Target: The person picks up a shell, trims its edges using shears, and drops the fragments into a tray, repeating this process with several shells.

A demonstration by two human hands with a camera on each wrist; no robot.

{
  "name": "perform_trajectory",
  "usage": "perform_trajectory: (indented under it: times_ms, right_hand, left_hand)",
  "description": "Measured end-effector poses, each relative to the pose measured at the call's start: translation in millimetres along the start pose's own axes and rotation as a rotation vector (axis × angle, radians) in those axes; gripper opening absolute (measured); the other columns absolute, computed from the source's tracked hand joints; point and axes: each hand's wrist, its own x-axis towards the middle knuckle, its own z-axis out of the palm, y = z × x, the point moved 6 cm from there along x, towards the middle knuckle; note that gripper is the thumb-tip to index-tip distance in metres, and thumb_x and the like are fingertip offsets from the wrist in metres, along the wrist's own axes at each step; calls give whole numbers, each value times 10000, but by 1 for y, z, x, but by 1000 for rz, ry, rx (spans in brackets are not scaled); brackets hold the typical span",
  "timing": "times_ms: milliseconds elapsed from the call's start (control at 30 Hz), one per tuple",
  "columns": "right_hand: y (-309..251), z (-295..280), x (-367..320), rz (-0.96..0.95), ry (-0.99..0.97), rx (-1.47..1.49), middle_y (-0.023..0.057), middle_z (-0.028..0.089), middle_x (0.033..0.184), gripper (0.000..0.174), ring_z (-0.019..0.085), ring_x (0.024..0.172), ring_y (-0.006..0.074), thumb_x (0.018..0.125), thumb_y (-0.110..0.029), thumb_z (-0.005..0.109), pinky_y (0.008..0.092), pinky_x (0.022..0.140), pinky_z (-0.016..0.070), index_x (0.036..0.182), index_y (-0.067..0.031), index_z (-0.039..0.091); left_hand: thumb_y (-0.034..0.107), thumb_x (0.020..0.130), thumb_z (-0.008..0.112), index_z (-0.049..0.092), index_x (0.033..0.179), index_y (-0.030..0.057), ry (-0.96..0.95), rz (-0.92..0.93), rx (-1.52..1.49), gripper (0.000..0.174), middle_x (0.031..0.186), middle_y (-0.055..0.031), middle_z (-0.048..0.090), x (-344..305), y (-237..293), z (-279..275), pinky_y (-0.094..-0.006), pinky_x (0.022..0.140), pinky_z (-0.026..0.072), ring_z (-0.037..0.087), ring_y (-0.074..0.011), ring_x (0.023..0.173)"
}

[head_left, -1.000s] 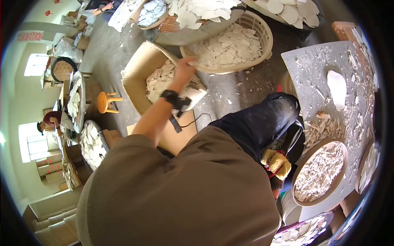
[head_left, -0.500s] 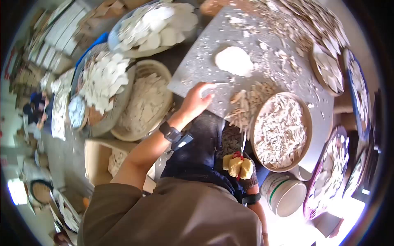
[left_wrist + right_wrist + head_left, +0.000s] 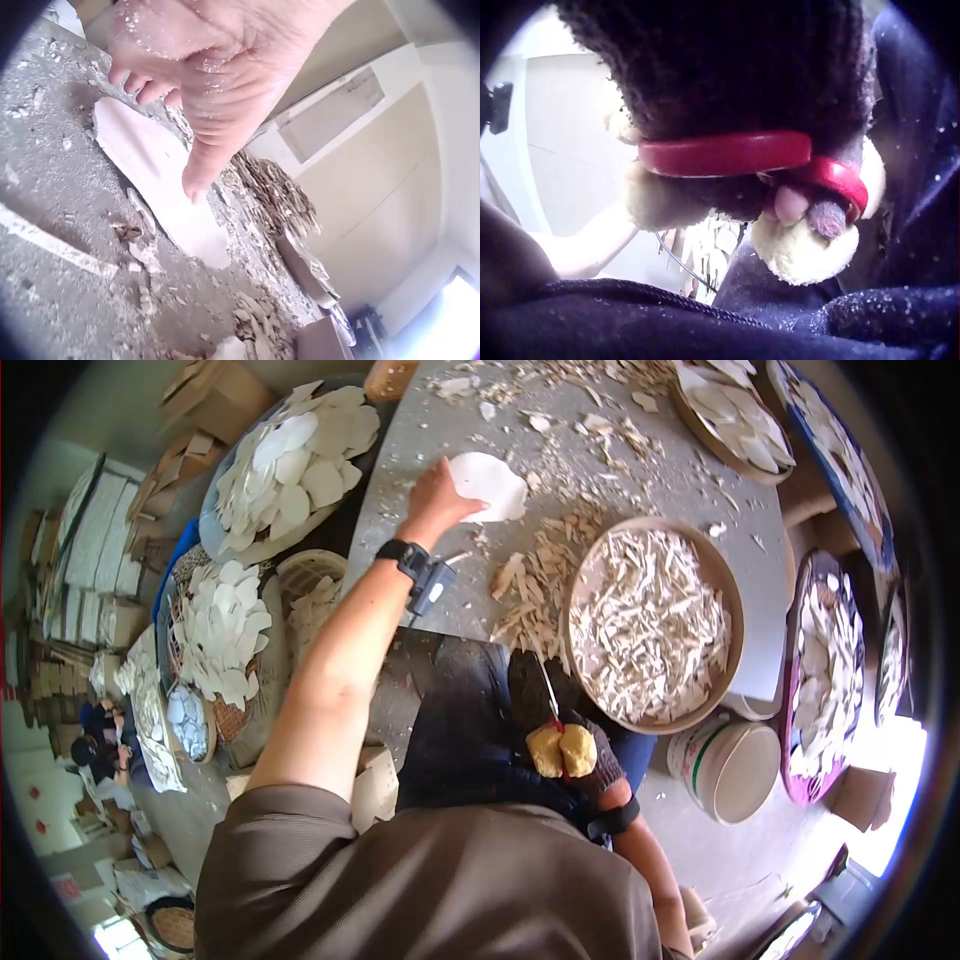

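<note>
My bare left hand (image 3: 437,503) reaches over the grey table (image 3: 375,525) to a flat white slice (image 3: 490,485). In the left wrist view the slice (image 3: 142,165) lies among crumbs; the thumb comes down onto its face and the other fingers extend past its far edge. Low in front of the body, my right hand (image 3: 597,755), in a dark knitted glove, grips scissors with red handle loops (image 3: 727,154) wrapped in yellow foam (image 3: 560,750). A metal blade (image 3: 549,685) points toward the table.
A round tray (image 3: 737,650) of white strips stands at the table's near edge, beside a heap of tan scraps (image 3: 535,575). Left of the table are a basin (image 3: 235,460) of slices and a basket (image 3: 325,565). A white bucket (image 3: 735,770) stands at right.
The view has swung from the cardboard box and basket to the table. My left hand has moved from over the box, across the table's edge, to the white slice. The right hand stays low with the scissors.
</note>
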Motion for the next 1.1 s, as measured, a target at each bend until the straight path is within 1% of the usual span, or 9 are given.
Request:
perform_trajectory:
  times_ms: [167, 233, 300, 400, 500, 667, 867, 967, 1100]
  right_hand:
    - [4, -1, -3, -43, -10, -114, 155, 605, 874, 349, 588, 842, 356, 665, -181, 711, 370, 721, 485, 959, -53, 574]
    - [12, 4, -3, -31, -25, -79, 151, 606, 870, 340, 591, 841, 348, 659, -173, 714, 366, 719, 485, 947, -54, 576]
    - [9, 2, -6, -4, 7, 1, 144, 609, 852, 325, 596, 821, 340, 672, -166, 709, 362, 708, 486, 948, -55, 577]
    - [0, -4, -7, 1, 58, 52, 129, 624, 844, 282, 615, 795, 305, 726, -155, 693, 345, 697, 491, 962, -50, 582]
    - [-5, -5, -10, -18, 106, 391, 115, 640, 878, 274, 633, 809, 250, 767, -183, 683, 330, 705, 495, 983, -43, 587]
    - [16, 8, -1, -124, 238, 1415, 98, 630, 953, 228, 609, 889, 208, 947, -138, 413, 324, 788, 500, 967, 32, 564]
    - [42, 12, 9, -193, 523, 354, 143, 637, 879, 142, 611, 815, 293, 858, -90, 500, 358, 703, 488, 909, -5, 602]
    - [34, 8, 2, -205, 513, 229, 140, 637, 898, 134, 615, 807, 291, 851, -79, 511, 352, 697, 496, 921, -11, 604]
    - [29, 9, -8, -7, 380, 1229, 134, 637, 914, 169, 619, 820, 286, 809, -106, 573, 349, 722, 502, 951, -17, 601]
  left_hand:
    - [358, 572, 824, 397, 1285, -26, 26, -15, 40, 915, 1121, -266, 551, 8, -2, -18, -388, 888, 469, 543, -378, 1065]
    - [206, 677, 767, 501, 1196, -37, 15, 36, -260, 632, 1050, -224, 614, 9, -8, -29, -348, 809, 506, 621, -294, 943]
    - [102, 762, 685, 559, 1112, -43, -343, -110, -769, 399, 970, -142, 655, -21, 9, -45, -291, 758, 516, 642, -195, 852]
    - [76, 830, 617, 578, 1073, -40, -353, -176, -852, 272, 1015, -96, 644, -77, 36, -71, -266, 790, 490, 611, -128, 910]
    - [84, 869, 562, 480, 1196, -34, -221, -71, -1194, 357, 1105, -119, 603, -139, 65, -76, -291, 849, 495, 604, -162, 972]
    - [-12, 836, 563, 367, 1291, 12, -216, -332, -1595, 496, 1225, -116, 503, -219, 98, -43, -328, 944, 442, 519, -192, 1108]
    - [-65, 808, 580, 112, 1428, 40, -90, -188, -1472, 784, 1381, -126, 342, -254, 128, -33, -342, 1013, 366, 410, -198, 1218]
    - [-68, 812, 584, 92, 1439, 47, -134, -195, -1465, 805, 1391, -127, 332, -266, 136, -28, -337, 1022, 351, 405, -198, 1222]
    - [-59, 815, 592, 104, 1434, 43, -186, -186, -1468, 795, 1384, -129, 337, -272, 144, -24, -338, 1019, 354, 405, -199, 1219]
